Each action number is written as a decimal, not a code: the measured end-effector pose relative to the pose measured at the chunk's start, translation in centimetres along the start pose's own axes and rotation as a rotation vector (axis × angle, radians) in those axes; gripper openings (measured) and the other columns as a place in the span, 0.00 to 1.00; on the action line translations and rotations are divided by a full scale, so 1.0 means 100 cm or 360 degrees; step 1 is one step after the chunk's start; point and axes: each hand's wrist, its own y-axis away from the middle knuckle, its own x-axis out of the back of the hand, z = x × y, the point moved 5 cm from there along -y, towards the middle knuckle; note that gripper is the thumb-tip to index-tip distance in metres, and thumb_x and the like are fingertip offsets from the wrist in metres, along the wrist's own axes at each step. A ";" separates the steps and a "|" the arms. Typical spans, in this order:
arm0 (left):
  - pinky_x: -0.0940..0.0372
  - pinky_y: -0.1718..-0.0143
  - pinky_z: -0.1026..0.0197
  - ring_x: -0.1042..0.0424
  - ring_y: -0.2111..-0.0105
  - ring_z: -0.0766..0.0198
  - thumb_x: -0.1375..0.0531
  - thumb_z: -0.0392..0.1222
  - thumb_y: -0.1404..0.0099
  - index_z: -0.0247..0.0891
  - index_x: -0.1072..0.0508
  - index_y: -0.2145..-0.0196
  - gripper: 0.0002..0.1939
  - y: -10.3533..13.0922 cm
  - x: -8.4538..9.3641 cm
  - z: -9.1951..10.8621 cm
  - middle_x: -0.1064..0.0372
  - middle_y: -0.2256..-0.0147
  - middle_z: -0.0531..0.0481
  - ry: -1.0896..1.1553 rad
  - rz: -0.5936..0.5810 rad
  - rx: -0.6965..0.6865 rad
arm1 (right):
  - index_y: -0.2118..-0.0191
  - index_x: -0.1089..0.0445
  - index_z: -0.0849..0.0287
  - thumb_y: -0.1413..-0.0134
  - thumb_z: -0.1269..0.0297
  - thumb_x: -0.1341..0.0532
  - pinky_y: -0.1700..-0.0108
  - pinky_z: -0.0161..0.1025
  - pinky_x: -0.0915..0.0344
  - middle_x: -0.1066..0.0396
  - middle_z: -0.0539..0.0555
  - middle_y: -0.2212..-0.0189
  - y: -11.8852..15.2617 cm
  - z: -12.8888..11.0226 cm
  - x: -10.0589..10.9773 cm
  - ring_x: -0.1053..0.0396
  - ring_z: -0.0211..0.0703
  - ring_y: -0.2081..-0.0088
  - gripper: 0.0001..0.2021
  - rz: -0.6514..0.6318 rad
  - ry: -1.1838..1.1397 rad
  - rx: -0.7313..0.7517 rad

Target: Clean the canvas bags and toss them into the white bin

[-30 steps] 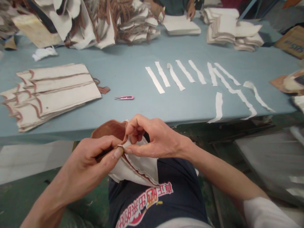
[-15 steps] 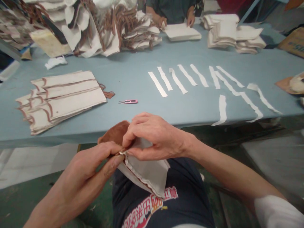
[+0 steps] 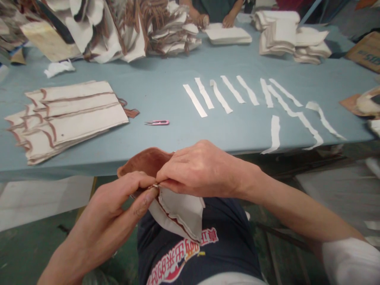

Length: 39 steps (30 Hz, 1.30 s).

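Nearest, a dark navy cloth with red-and-white printed lettering [image 3: 231,237] covers the person's lap, above a green floor [image 3: 26,257]. Beyond it runs a worktop covered in blue-grey cloth [image 3: 160,95], bearing pink-handled thread snips [image 3: 159,122], a group of narrow white strips [image 3: 195,101] to the right and, at left, a stack of flat off-white fabric pieces with brown edging [image 3: 89,114]. Farther back lie a crumpled white scrap [image 3: 60,68], a large heap of off-white and brown pieces [image 3: 109,37] and folded off-white stacks [image 3: 277,33], with a co-worker in a dark top [image 3: 216,11] behind an off-white pile [image 3: 230,36].

Over the lap, just before the worktop's near edge, is an off-white fabric piece with a brown flap and a wavy seam [image 3: 185,209]. The left hand [image 3: 115,209] pinches its seam between thumb and forefinger; the right hand [image 3: 203,170], fingers curled and thumb pressed in, grips it beside the left fingertips.

The right hand's fingers hide exactly which edge they pinch. The co-worker is cut off at the top, and a brown carton [image 3: 365,51] at the right, its printing blurred.
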 end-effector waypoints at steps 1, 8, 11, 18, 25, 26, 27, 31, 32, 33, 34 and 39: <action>0.31 0.66 0.71 0.21 0.70 0.69 0.39 0.40 0.24 0.48 0.19 0.61 0.09 0.000 0.000 0.001 0.18 0.67 0.61 -0.0011 0.0021 -0.0021 | 0.57 0.22 0.61 0.22 0.70 0.45 0.68 0.38 0.45 0.15 0.55 0.62 0.002 0.000 0.000 0.23 0.41 0.63 0.14 -0.0010 0.0030 0.0020; 0.32 0.67 0.71 0.22 0.70 0.70 0.41 0.41 0.22 0.49 0.21 0.59 0.09 0.000 -0.006 0.001 0.20 0.68 0.63 -0.0105 0.0085 -0.0135 | 0.59 0.25 0.62 0.24 0.75 0.43 0.70 0.39 0.48 0.17 0.52 0.65 0.011 -0.003 0.002 0.25 0.38 0.66 0.11 0.0110 0.0231 0.0148; 0.33 0.70 0.70 0.22 0.72 0.69 0.42 0.41 0.21 0.47 0.22 0.61 0.10 -0.003 -0.007 0.003 0.22 0.70 0.61 -0.0136 0.0102 -0.0125 | 0.63 0.26 0.61 0.26 0.74 0.43 0.72 0.41 0.53 0.20 0.51 0.70 0.012 -0.004 0.000 0.26 0.39 0.69 0.12 0.0278 0.0384 0.0122; 0.34 0.71 0.69 0.25 0.73 0.68 0.44 0.40 0.21 0.43 0.22 0.62 0.13 -0.004 -0.012 0.006 0.24 0.72 0.58 -0.0035 0.0006 -0.0074 | 0.64 0.23 0.60 0.31 0.69 0.47 0.71 0.41 0.58 0.20 0.51 0.72 0.009 0.006 -0.004 0.31 0.39 0.72 0.15 0.0341 0.0083 -0.0099; 0.34 0.74 0.69 0.24 0.76 0.68 0.42 0.38 0.25 0.43 0.21 0.65 0.12 -0.003 -0.012 0.002 0.23 0.74 0.59 -0.0111 0.0040 -0.0063 | 0.64 0.23 0.59 0.37 0.70 0.45 0.69 0.39 0.56 0.30 0.47 0.75 0.005 0.014 -0.001 0.42 0.34 0.75 0.11 0.0107 -0.0417 -0.0205; 0.35 0.74 0.69 0.24 0.76 0.69 0.42 0.38 0.25 0.43 0.22 0.65 0.12 -0.004 -0.012 0.002 0.23 0.74 0.60 -0.0138 0.0047 -0.0070 | 0.64 0.24 0.60 0.38 0.70 0.44 0.68 0.39 0.55 0.30 0.46 0.75 0.005 0.015 -0.001 0.42 0.34 0.75 0.10 0.0090 -0.0516 -0.0207; 0.35 0.75 0.69 0.24 0.77 0.69 0.42 0.37 0.26 0.43 0.22 0.66 0.11 -0.004 -0.012 0.003 0.23 0.75 0.60 -0.0169 0.0060 -0.0076 | 0.64 0.25 0.60 0.39 0.70 0.44 0.68 0.38 0.54 0.30 0.46 0.75 0.005 0.016 -0.001 0.43 0.33 0.75 0.09 0.0074 -0.0621 -0.0210; 0.37 0.75 0.71 0.25 0.79 0.72 0.42 0.37 0.27 0.43 0.22 0.66 0.10 -0.008 -0.010 0.010 0.22 0.74 0.62 -0.0286 0.0130 -0.0139 | 0.66 0.28 0.59 0.40 0.70 0.41 0.66 0.36 0.50 0.31 0.44 0.75 0.004 0.022 -0.004 0.41 0.33 0.74 0.05 -0.0005 -0.0898 -0.0275; 0.37 0.75 0.71 0.25 0.79 0.72 0.42 0.37 0.27 0.43 0.22 0.65 0.10 -0.009 -0.009 0.012 0.21 0.74 0.62 -0.0310 0.0137 -0.0160 | 0.66 0.28 0.59 0.39 0.70 0.40 0.66 0.37 0.50 0.31 0.44 0.75 0.003 0.023 -0.004 0.41 0.33 0.73 0.05 -0.0020 -0.0895 -0.0302; 0.37 0.75 0.71 0.25 0.78 0.73 0.42 0.37 0.27 0.43 0.22 0.64 0.09 -0.010 -0.007 0.013 0.20 0.73 0.62 -0.0337 0.0144 -0.0178 | 0.66 0.28 0.59 0.39 0.70 0.40 0.66 0.37 0.51 0.31 0.44 0.75 0.002 0.023 -0.005 0.41 0.34 0.73 0.05 -0.0028 -0.0866 -0.0323; 0.38 0.76 0.71 0.25 0.78 0.73 0.42 0.37 0.27 0.44 0.21 0.62 0.09 -0.011 -0.006 0.015 0.20 0.72 0.61 -0.0371 0.0145 -0.0197 | 0.66 0.28 0.59 0.38 0.70 0.40 0.66 0.37 0.52 0.31 0.45 0.75 0.002 0.023 -0.004 0.41 0.34 0.73 0.05 -0.0030 -0.0821 -0.0338; 0.43 0.78 0.70 0.31 0.81 0.73 0.44 0.36 0.30 0.42 0.22 0.65 0.11 -0.016 0.002 0.018 0.27 0.76 0.61 -0.0526 0.0138 -0.0269 | 0.63 0.25 0.59 0.34 0.70 0.42 0.66 0.39 0.54 0.30 0.46 0.74 -0.001 0.016 0.000 0.41 0.35 0.73 0.08 -0.0046 -0.0591 -0.0411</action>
